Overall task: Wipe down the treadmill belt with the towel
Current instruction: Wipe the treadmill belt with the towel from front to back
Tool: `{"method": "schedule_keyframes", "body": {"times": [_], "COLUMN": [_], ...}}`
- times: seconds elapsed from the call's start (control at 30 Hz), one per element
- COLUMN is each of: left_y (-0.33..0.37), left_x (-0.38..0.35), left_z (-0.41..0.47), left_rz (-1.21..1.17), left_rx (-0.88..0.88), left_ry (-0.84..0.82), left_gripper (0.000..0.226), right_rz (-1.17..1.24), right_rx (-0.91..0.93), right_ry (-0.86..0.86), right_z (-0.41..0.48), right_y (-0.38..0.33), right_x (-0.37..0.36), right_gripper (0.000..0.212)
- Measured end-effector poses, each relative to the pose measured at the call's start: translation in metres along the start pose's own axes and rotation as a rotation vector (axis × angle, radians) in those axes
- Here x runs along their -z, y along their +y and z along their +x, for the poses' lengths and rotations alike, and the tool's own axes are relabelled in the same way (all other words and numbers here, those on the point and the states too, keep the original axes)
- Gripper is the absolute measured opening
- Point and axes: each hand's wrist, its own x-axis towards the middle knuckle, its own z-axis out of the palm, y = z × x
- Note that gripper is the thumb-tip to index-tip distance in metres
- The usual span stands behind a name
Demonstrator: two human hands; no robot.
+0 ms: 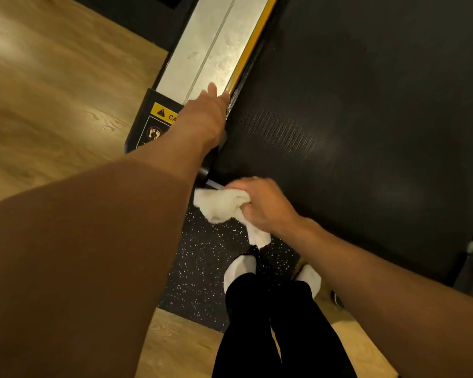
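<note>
Both hands busy: right hand [262, 205] has fingers curled around the bunched white towel [220, 204] at the near corner of the treadmill belt [352, 118], left hand [202, 118] rests flat, fingers straight, on the side rail [210, 50].

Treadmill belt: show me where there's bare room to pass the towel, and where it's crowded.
The treadmill belt is bare from the yellow strip rightward, all along its length. The silver side rail is bare beyond the left hand. Crowded: the belt's near left corner, where the left hand rests at the rail's edge and the right hand grips the towel.
</note>
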Motion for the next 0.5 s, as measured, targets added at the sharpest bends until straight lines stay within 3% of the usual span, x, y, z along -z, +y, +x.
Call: {"method": "schedule_keyframes", "body": {"times": [0.13, 0.2, 0.27, 0.33, 0.43, 0.5], "left_y": [-0.001, -0.001, -0.003, -0.004, -0.001, 0.000], "left_x": [-0.005, -0.006, -0.005, -0.004, 0.001, 0.000], "left_z": [0.002, 0.003, 0.003, 0.003, 0.001, 0.001], "left_rz": [-0.018, -0.027, -0.022, -0.023, -0.029, -0.032], "left_rx": [0.010, -0.001, -0.004, -0.001, 0.006, 0.007], "left_ry": [-0.006, 0.026, 0.039, 0.021, -0.011, -0.022], "left_gripper": [0.098, 0.094, 0.090, 0.090, 0.096, 0.096], "right_rz": [0.115, 0.038, -0.104, -0.174, -0.030, 0.065], "right_rx": [-0.124, -0.202, -0.285, -0.248, -0.074, -0.042], "right_ry": [0.515, 0.606, 0.549, 0.384, 0.114, 0.071], "right_z": [0.033, 0.061, 0.078, 0.067, 0.023, 0.009], "right_y": [0.003, 0.010, 0.015, 0.014, 0.004, 0.001], "right_x": [0.050, 0.075, 0.071, 0.038, 0.009, 0.016], "right_gripper": [0.041, 0.034, 0.031, 0.045, 0.055, 0.051]}}
